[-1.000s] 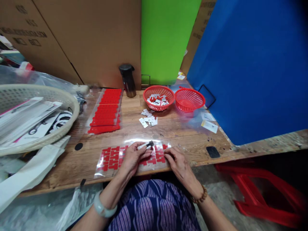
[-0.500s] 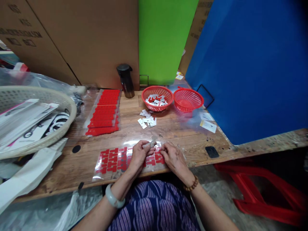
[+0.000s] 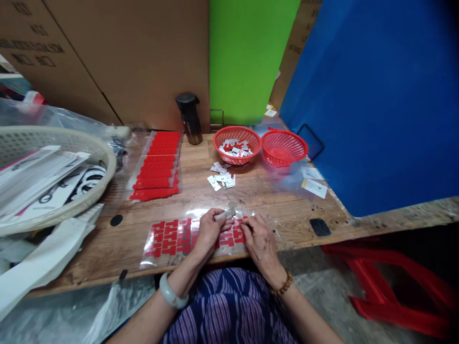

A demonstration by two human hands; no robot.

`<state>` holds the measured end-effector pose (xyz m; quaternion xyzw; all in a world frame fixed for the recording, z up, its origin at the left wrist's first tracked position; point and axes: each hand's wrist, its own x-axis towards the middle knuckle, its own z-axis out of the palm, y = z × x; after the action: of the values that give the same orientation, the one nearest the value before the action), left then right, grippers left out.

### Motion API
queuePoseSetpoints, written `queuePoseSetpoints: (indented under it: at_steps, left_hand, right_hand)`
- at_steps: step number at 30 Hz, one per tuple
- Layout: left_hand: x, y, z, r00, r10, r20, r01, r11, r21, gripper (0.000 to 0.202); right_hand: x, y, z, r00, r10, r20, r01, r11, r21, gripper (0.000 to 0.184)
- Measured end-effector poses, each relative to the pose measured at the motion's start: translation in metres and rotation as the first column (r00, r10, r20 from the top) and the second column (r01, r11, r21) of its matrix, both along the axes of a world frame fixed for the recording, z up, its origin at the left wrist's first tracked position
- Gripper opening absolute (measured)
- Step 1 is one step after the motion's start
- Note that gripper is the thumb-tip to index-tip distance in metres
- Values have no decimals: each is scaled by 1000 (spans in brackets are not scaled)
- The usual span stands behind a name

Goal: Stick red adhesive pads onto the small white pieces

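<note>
We pinch a small grey-white flat piece in our left hand, over the clear plastic sheet of red T-shaped stickers at the wooden surface's near edge. Our right hand presses its fingertips onto the sheet.

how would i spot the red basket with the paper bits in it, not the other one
Start at the bright green upright panel at the back of the wooden table. Two round red plastic mesh baskets sit side by side below it. You want the left red basket, nearer the dark metal flask: it holds small white slips, while its right neighbour looks empty.
</note>
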<state>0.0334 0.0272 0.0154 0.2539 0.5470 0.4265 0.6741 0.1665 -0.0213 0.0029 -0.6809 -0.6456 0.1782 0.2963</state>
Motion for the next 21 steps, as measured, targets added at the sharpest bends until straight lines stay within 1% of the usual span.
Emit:
queuePoseSetpoints:
  at_steps: [4, 8, 12, 16, 20, 21]
  left_hand:
    - [1, 0, 0, 1000, 7, -7, -7, 1000, -2, 15]
    - [2, -1, 2, 1000, 13, -5, -13, 1000, 3, 15]
    - [2, -2, 4, 1000, 11, -8, -11, 1000, 4, 16]
    - [2, -2, 4, 1000, 5, -15, -5, 1000, 2, 14]
    - [2, -2, 3, 1000, 2, -20, -2, 1000, 12, 16]
    - [2, -2, 3, 1000, 1, -22, 0, 1000, 14, 17]
  right_hand:
    - [0, 1, 1, 1000, -4, -1, 4, 1000, -3, 13]
    - [1, -1, -3, 999, 26, -42, -25, 999, 23, 12]
    - [-1, -5, -4, 998, 21, -55, -19, 999, 45, 10]
    - [-3, -6, -1, 998, 16, -58, -13, 999, 49, 13]
    - [0, -3, 0, 998, 10, -66, -6, 999, 54, 22]
    - [1, -2, 0, 998, 16, -55, -13, 999, 50, 22]
